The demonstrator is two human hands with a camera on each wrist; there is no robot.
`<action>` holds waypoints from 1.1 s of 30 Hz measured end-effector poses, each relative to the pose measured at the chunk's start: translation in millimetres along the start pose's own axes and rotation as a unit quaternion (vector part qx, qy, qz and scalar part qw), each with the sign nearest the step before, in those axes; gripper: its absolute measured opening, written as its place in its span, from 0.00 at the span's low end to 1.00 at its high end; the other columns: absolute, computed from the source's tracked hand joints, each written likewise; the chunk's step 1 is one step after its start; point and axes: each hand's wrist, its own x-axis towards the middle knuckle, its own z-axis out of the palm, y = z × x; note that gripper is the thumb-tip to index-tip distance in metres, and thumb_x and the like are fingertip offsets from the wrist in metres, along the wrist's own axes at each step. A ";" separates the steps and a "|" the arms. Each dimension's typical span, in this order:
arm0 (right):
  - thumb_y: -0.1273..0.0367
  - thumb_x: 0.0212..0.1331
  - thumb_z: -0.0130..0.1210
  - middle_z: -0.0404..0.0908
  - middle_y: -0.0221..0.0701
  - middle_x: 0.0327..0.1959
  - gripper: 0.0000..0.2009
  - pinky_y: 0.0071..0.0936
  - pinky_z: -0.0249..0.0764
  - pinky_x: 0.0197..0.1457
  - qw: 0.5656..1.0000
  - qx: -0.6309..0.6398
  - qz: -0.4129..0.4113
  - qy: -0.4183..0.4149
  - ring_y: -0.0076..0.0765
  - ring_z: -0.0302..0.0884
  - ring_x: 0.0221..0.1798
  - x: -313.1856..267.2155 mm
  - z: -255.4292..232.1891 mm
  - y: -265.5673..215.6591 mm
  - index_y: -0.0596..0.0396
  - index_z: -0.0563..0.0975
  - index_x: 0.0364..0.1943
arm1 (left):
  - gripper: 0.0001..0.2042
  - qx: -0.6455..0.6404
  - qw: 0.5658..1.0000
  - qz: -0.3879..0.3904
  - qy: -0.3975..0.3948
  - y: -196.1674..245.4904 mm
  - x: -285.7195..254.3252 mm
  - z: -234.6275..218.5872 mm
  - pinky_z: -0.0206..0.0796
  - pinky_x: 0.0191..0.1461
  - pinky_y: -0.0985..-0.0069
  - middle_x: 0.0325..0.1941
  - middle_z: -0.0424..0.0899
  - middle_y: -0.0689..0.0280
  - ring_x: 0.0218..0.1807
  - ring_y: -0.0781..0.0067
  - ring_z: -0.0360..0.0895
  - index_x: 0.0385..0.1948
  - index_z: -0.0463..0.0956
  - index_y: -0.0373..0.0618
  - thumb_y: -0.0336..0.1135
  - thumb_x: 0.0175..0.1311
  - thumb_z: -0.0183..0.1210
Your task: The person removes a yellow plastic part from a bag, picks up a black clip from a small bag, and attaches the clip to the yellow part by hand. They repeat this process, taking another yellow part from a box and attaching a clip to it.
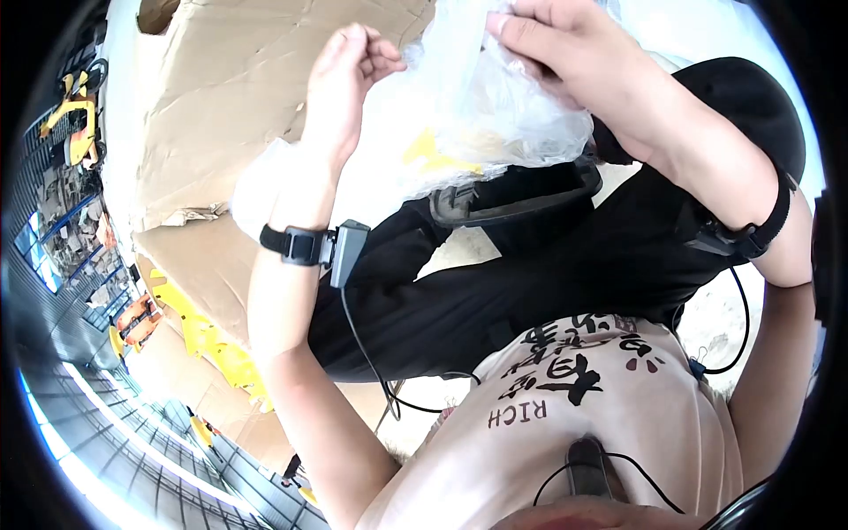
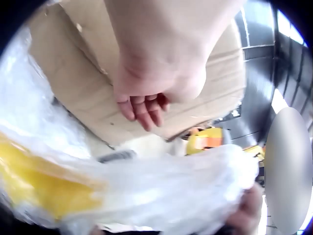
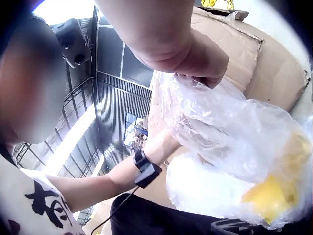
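A clear, crumpled plastic bag [image 1: 481,115] hangs above the person's lap, with something yellow [image 1: 433,152] showing through its lower part. The right hand [image 1: 565,44] pinches the bag's upper edge between thumb and fingers; in the right wrist view, plastic [image 3: 205,112] hangs down from that hand [image 3: 203,61]. Raised at the bag's other side is the left hand [image 1: 349,75], its fingers loosely bent and close to the plastic. No thing shows within the left hand [image 2: 151,93] in the left wrist view.
Large brown cardboard [image 1: 221,97] stands beyond the left arm. Under the bag, near the dark-trousered legs [image 1: 495,283], is a black object with a raised rim [image 1: 530,203]. Yellow pieces [image 1: 208,340] lie by the cardboard. Cables run from the wrist devices [image 1: 351,252].
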 end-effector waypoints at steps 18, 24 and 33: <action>0.65 0.72 0.46 0.65 0.20 0.19 0.16 0.19 0.55 0.27 0.994 0.050 -0.045 0.087 0.17 0.57 0.22 2.7 -6.9 -22.9 0.52 0.72 0.24 | 0.15 0.753 0.599 -0.201 -0.183 -162.8 -7.7 -79.0 0.74 0.56 0.63 0.46 0.84 0.47 0.50 0.51 0.82 0.41 0.81 0.37 0.35 0.56 0.60; 0.65 0.73 0.46 0.65 0.20 0.19 0.16 0.18 0.54 0.25 0.996 0.060 -0.035 0.063 0.16 0.57 0.21 -4.3 -10.0 -23.9 0.51 0.71 0.24 | 0.14 0.677 0.681 -0.121 -0.252 -33.3 -42.2 -90.6 0.70 0.54 0.59 0.46 0.83 0.48 0.50 0.46 0.79 0.45 0.80 0.38 0.39 0.64 0.59; 0.66 0.71 0.49 0.68 0.25 0.19 0.13 0.24 0.62 0.29 0.979 -0.168 -0.114 0.014 0.20 0.62 0.23 -5.8 -11.0 -10.3 0.58 0.76 0.30 | 0.13 0.519 0.850 -0.002 0.087 118.0 -121.0 -82.6 0.61 0.44 0.83 0.31 0.72 0.73 0.37 0.85 0.64 0.38 0.75 0.42 0.41 0.78 0.47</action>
